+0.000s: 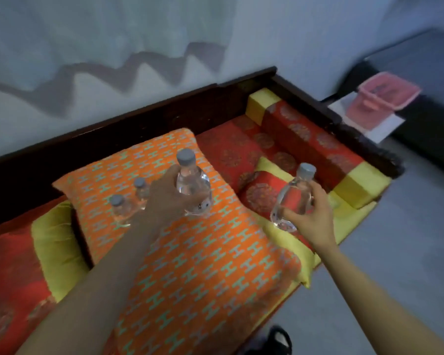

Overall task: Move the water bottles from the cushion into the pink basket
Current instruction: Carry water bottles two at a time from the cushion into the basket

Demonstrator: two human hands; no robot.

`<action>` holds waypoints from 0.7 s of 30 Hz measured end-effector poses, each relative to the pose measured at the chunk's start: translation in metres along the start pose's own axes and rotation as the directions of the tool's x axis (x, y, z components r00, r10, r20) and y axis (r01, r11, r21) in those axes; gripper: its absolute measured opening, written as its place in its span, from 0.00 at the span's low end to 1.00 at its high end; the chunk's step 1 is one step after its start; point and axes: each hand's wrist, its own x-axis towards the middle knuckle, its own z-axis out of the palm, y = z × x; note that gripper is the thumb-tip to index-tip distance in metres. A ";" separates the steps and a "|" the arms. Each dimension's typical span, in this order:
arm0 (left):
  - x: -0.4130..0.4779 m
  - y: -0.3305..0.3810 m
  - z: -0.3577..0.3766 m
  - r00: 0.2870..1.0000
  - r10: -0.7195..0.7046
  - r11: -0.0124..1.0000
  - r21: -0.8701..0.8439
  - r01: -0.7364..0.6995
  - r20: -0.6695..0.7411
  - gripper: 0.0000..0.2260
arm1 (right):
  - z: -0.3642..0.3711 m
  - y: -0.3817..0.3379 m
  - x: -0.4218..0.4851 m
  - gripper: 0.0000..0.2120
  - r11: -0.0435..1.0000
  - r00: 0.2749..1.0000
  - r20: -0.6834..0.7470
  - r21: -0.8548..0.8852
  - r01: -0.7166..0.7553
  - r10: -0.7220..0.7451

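Step in hand, by my judgement: the carry, begun with both hands loaded. The left hand (169, 196) is wrapped around the body of one bottle (192, 185), held above the cushion (190, 247), near its middle. Whether that bottle is lifted fully clear of the fabric cannot be told. The right hand (310, 213) grips a second bottle (292, 198) from below and behind, fingers closed on its lower body; this one is off the cushion, past its right edge and over the red and yellow bedding.

Orientation: the left-hand bottle stands near upright, long axis vertical, grey cap up. The right-hand bottle is tilted, cap up and leaning to the right, away from the cushion.

Two further bottles (128, 203) stand upright on the cushion, left of the left hand, side by side, caps up.

The basket (385, 98) sits well apart from the cushion, beyond the bed's far right corner, on a pale sheet over a dark surface. Its interior is blurred; contents cannot be told.

Next move, as judged: both held bottles must travel right and away to the basket, then be lowered in. The tilted bottle wants a firm hold in transit.
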 end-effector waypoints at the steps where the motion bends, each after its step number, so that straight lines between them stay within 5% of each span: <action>1: 0.004 0.012 0.020 0.999 0.025 1.000 0.014 -0.025 0.028 0.19 | -0.022 0.010 0.001 0.34 1.000 0.998 -0.061 -0.006 -0.018 0.018; 10: 0.012 0.166 0.219 0.962 0.194 0.975 0.071 -0.211 0.192 0.26 | -0.240 0.110 0.025 0.33 0.995 0.974 -0.217 -0.048 -0.083 0.071; 21: 0.038 0.329 0.416 0.952 0.215 0.976 -0.029 -0.214 0.218 0.27 | -0.442 0.211 0.116 0.37 0.986 0.944 -0.331 -0.150 -0.065 0.012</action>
